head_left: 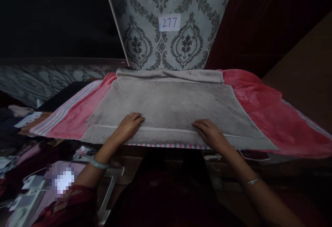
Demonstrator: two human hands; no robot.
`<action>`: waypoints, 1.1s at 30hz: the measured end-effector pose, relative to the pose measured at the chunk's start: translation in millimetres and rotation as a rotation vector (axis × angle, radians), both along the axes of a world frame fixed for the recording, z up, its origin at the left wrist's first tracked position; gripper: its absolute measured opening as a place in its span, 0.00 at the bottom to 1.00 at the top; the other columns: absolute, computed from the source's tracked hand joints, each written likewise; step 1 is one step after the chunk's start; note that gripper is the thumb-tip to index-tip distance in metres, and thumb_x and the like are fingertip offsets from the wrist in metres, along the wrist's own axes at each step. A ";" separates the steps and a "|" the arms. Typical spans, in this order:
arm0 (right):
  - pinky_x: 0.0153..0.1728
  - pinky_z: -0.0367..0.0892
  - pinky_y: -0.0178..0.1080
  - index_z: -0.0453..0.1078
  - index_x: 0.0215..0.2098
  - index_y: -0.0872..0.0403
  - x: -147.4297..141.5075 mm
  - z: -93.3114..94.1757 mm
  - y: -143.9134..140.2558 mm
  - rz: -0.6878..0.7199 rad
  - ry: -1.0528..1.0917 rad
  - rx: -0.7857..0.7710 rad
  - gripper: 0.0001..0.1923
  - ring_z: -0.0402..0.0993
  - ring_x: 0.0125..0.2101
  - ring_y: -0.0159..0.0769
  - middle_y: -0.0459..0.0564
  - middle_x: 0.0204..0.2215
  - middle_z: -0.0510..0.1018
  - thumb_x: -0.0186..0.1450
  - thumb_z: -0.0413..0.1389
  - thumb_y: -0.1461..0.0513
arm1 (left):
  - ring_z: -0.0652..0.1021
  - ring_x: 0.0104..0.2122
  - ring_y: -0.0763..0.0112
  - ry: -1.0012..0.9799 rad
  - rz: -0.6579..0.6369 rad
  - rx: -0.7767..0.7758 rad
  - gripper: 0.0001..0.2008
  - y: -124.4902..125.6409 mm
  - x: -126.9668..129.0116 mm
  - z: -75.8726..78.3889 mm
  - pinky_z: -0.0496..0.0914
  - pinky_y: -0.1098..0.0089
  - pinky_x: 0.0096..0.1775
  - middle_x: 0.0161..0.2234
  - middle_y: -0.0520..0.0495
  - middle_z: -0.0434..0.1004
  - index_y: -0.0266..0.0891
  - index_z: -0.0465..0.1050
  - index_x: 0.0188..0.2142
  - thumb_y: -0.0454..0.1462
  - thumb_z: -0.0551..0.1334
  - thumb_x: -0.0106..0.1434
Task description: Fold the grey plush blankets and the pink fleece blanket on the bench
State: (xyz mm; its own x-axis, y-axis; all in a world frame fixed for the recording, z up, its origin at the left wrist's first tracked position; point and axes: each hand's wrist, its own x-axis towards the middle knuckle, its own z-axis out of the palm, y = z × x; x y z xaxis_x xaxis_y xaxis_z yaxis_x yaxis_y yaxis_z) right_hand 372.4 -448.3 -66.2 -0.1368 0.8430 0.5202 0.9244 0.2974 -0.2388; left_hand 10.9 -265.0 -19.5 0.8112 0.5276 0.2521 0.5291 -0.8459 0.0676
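Grey towel (168,109) lies spread flat over a pink blanket (261,106) on the worktop, its far edge rolled up against the patterned wall panel (168,47). Left hand (129,126) and right hand (210,132) both press palm-down on the towel's near hem, fingers released and flat, well apart. A paper label (169,23) reads 277.
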 end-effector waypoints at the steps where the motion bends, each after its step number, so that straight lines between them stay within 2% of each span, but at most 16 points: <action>1: 0.46 0.72 0.50 0.73 0.52 0.51 -0.5 1.2 0.1 -0.008 -0.029 -0.004 0.17 0.72 0.45 0.47 0.57 0.45 0.77 0.70 0.48 0.67 | 0.74 0.46 0.56 0.006 0.031 0.021 0.13 0.2 -3.4 0.3 0.71 0.56 0.47 0.45 0.38 0.75 0.40 0.77 0.44 0.30 0.55 0.65; 4: 0.42 0.71 0.47 0.75 0.47 0.51 -0.9 4.5 0.5 -0.029 -0.102 -0.007 0.18 0.71 0.41 0.46 0.56 0.39 0.77 0.69 0.46 0.69 | 0.73 0.40 0.57 0.037 0.061 0.077 0.11 -0.5 -11.7 -0.3 0.70 0.59 0.44 0.37 0.40 0.74 0.40 0.75 0.37 0.30 0.54 0.66; 6: 0.39 0.70 0.45 0.75 0.44 0.52 -0.7 5.6 -0.6 -0.045 -0.120 0.013 0.16 0.71 0.39 0.45 0.55 0.36 0.76 0.69 0.46 0.69 | 0.73 0.39 0.58 0.065 0.046 0.107 0.12 -2.1 -15.4 -1.3 0.70 0.60 0.43 0.35 0.41 0.73 0.39 0.74 0.36 0.28 0.53 0.66; 14: 0.37 0.69 0.44 0.75 0.42 0.52 -3.1 2.6 -8.0 -0.025 -0.049 0.068 0.15 0.70 0.37 0.44 0.54 0.34 0.74 0.71 0.46 0.68 | 0.72 0.38 0.59 0.094 0.018 0.125 0.12 -8.4 -20.5 -5.9 0.69 0.61 0.43 0.35 0.41 0.73 0.39 0.72 0.36 0.27 0.51 0.66; 19: 0.39 0.70 0.45 0.75 0.45 0.52 1.4 3.7 -9.0 -0.039 -0.056 0.077 0.15 0.72 0.39 0.45 0.55 0.37 0.75 0.71 0.46 0.66 | 0.73 0.41 0.57 0.070 0.040 0.076 0.09 -1.9 -28.5 -1.2 0.69 0.60 0.44 0.38 0.40 0.74 0.39 0.73 0.39 0.31 0.54 0.66; 26: 0.44 0.73 0.51 0.71 0.54 0.55 47.0 -5.6 -32.6 -0.158 -0.171 0.113 0.19 0.73 0.44 0.49 0.59 0.45 0.77 0.69 0.46 0.65 | 0.73 0.50 0.52 0.040 0.208 0.078 0.20 18.4 -82.3 4.0 0.70 0.54 0.50 0.50 0.36 0.75 0.36 0.74 0.51 0.28 0.57 0.60; 30: 0.45 0.73 0.51 0.70 0.57 0.54 74.0 -13.3 -44.9 -0.141 -0.246 0.125 0.21 0.75 0.44 0.49 0.58 0.49 0.78 0.70 0.45 0.63 | 0.73 0.50 0.55 0.028 0.223 0.108 0.18 23.0 -107.8 2.6 0.70 0.54 0.53 0.52 0.37 0.76 0.39 0.77 0.51 0.30 0.55 0.66; 33: 0.45 0.73 0.52 0.70 0.57 0.51 84.5 -21.5 -50.1 -0.125 -0.236 0.157 0.21 0.76 0.46 0.49 0.57 0.49 0.79 0.70 0.44 0.61 | 0.75 0.46 0.57 0.023 0.223 0.118 0.16 21.9 -115.5 0.6 0.71 0.56 0.50 0.46 0.37 0.78 0.39 0.79 0.47 0.30 0.54 0.67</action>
State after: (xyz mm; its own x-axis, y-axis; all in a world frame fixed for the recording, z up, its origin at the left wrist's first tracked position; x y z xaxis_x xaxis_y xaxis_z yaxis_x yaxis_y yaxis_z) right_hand 456.8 -498.3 -87.7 -0.1691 0.7727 0.6119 0.9807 0.1938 0.0263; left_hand -104.6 -243.1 -18.9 0.6840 0.6625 0.3055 0.7040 -0.7091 -0.0385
